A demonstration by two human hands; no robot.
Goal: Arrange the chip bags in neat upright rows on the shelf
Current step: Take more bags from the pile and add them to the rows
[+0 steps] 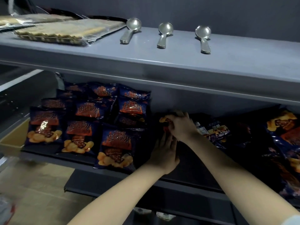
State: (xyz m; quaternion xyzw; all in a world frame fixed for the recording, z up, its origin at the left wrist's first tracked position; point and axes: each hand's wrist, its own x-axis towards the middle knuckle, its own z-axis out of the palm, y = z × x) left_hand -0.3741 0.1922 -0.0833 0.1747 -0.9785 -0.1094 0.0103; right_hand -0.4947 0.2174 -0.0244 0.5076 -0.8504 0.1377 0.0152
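**Chip bag restock, caught mid-row**

So the person was working the lower shelf (113, 172), under the one with the three metal spoons (164, 35) and some flat packaged trays (53, 30). On the left side the rows of chip bags (84, 124) were already standing in about three columns, leaning back a bit, front ones lowest. On the right there was a loose pile of bags (284, 143) lying flat and jumbled, well apart from the tidy rows.

In the gap between them, both hands were on one chip bag (164, 121). The right hand (181, 125) was curled closed over its top edge, fingers clamped on the bag. The left hand (164, 153) was just below it with fingers together and fairly flat, pressed against the lower part, more steadying than gripping. It was really dark in that spot, so I can't say for sure whether the bag was upright yet or how much of it the left hand covered.

Handling-wise, I'd guess these are light, puffy, air-filled and crinkly, with slippery film and crushable chips inside. Best hold is probably the crimped top seam or a light pinch at the sides, not squeezing the middle. A palm under the bottom edge should help seat it so it stands instead of sliding forward off the shelf lip.
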